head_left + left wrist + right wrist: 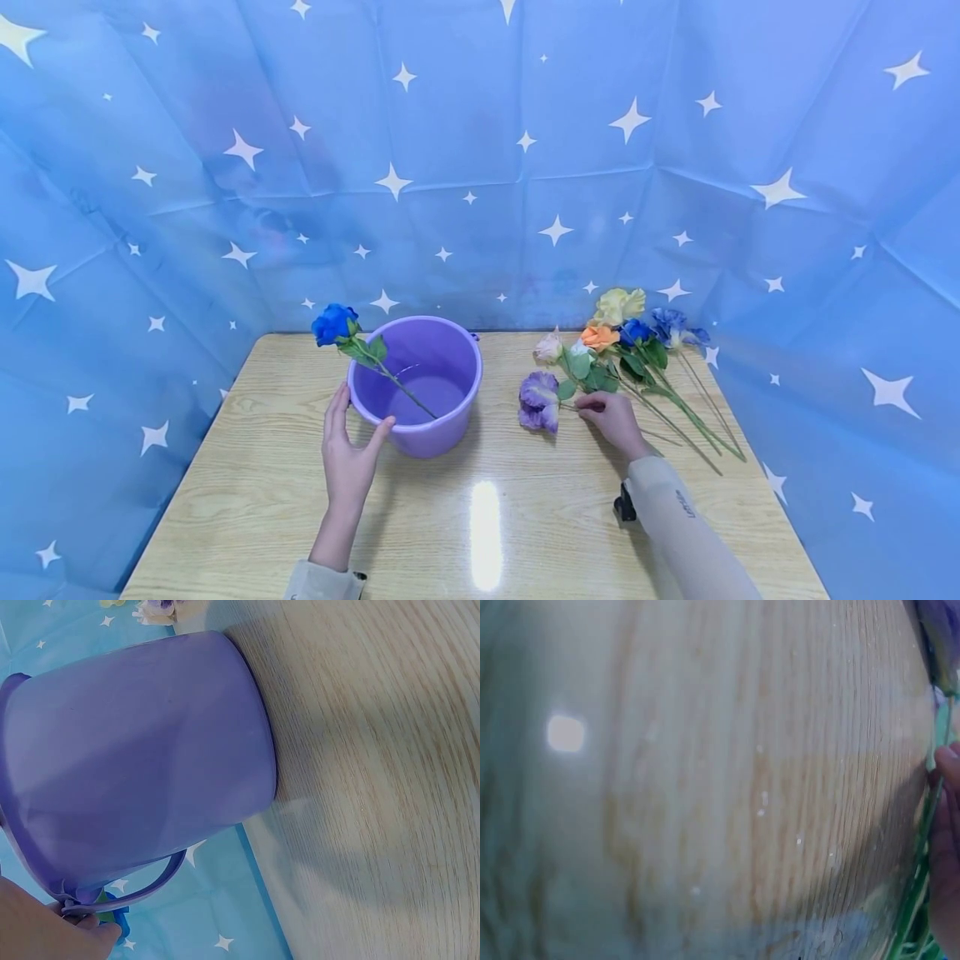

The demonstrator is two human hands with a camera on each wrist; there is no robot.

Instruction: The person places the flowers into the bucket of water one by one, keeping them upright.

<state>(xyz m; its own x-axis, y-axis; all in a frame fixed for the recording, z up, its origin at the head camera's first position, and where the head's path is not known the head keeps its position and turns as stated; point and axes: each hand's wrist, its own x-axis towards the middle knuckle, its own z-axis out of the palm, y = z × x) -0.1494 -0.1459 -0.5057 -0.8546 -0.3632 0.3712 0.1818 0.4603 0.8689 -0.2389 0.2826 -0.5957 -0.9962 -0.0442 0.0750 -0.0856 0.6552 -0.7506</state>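
A purple bucket (423, 442) stands on the table, and a blue rose (335, 324) leans in it with its bloom above the left rim. My left hand (351, 467) rests against the bucket's left side, fingers extended and thumb by the front rim. The left wrist view shows the hand (52, 930) beside the bucket's handle joint (71, 904). On the right, my right hand (613, 418) pinches the thin stem of a purple flower (538, 403) lying on the table. In the right wrist view only part of that hand (946, 817) shows, at the edge.
Beyond the right hand lie several artificial flowers: a pale pink rose (549, 347), an orange rose (599, 337), a yellow flower (619, 307), a blue rose (636, 332) and a blue-violet flower (670, 322). A star-printed blue cloth (480, 242) surrounds the wooden table (247, 467).
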